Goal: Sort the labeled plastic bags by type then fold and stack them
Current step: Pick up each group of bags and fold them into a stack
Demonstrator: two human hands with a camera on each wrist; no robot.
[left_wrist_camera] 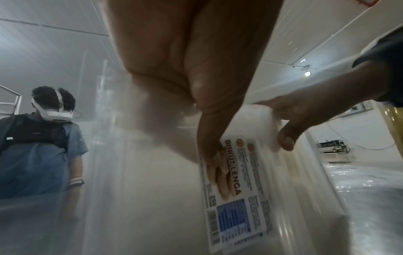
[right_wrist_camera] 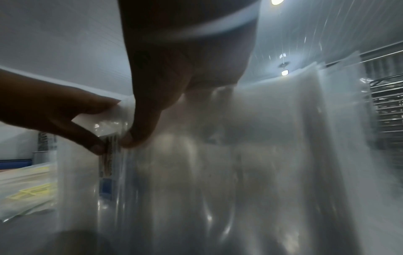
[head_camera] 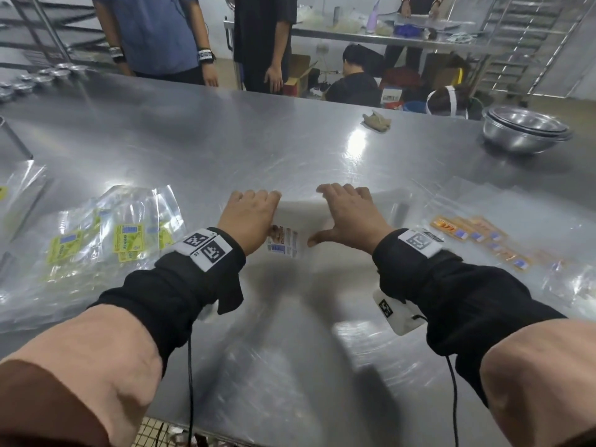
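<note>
both hands are down on the clear plastic bag with the white "biskut lenga" label [head_camera: 283, 243], which lies on the brushed steel table [head_camera: 225, 140] straight ahead of the person, in the gap between two sorted heaps. the left hand [head_camera: 250, 217] has its fingers over the bag's far edge and its thumb on the label's left side; the left wrist view shows thumb and fingers pinching the film there. the right hand [head_camera: 350, 216] sits just to the right, fingers spread over the far edge, thumb stretched toward the label and pressing the plastic; whether those fingers curl under the edge i cannot tell from here. the two thumbs come close at the label but stay apart.

to the left lies a loose pile of clear bags with yellow-green labels [head_camera: 125, 237], its right edge near the left wrist. to the right, a fanned row of clear bags with orange labels [head_camera: 480, 235] runs toward the table's near right side. beyond the hands the steel is open up to a crumpled beige glove [head_camera: 376, 121] and a stack of shiny steel mixing bowls [head_camera: 524, 129] at the far right corner. two people [head_camera: 154, 33] stand at the far edge.
</note>
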